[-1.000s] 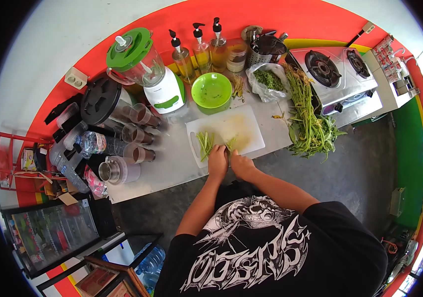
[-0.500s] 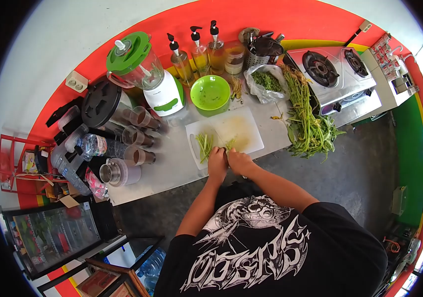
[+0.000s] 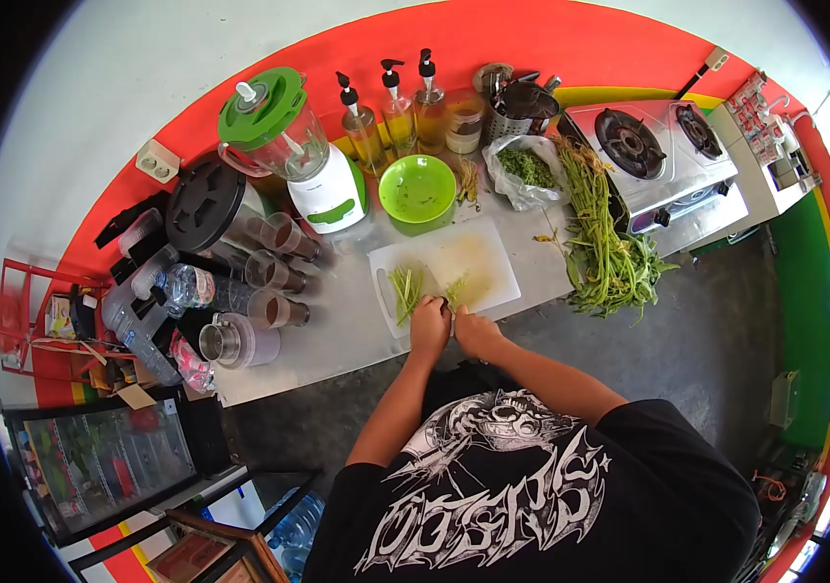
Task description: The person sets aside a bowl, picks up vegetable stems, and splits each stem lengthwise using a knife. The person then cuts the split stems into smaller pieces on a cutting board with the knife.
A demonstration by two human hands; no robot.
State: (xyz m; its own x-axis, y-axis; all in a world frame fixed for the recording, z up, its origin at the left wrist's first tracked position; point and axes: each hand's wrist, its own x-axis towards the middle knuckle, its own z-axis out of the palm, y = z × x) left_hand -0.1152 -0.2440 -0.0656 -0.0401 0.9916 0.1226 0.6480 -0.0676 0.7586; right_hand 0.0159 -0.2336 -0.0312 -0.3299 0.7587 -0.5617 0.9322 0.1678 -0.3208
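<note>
My left hand (image 3: 430,328) is closed at the near edge of a white cutting board (image 3: 491,255). A dark handle shows at its fingers, and a thin, pale knife blade (image 3: 432,278) seems to run forward from it, hard to make out. Close on the right, my right hand (image 3: 477,335) is closed with its fingertips at a small bunch of green stems (image 3: 455,289). Left of the blade lies a pile of cut green stems (image 3: 404,291). Beyond the board stands a green bowl (image 3: 417,190) with small green bits inside.
A leafy bundle of greens (image 3: 602,228) hangs over the counter edge at right, beside a gas stove (image 3: 653,160). Behind are a plastic bag of chopped greens (image 3: 526,167), pump bottles (image 3: 398,119) and a blender (image 3: 328,194). Cups (image 3: 277,309) and a steel-topped flask (image 3: 240,340) stand left.
My hands have drawn slightly apart, the right one shifting a little right and nearer my body. The whole view has shifted slightly; the cut stems still lie on the board.
</note>
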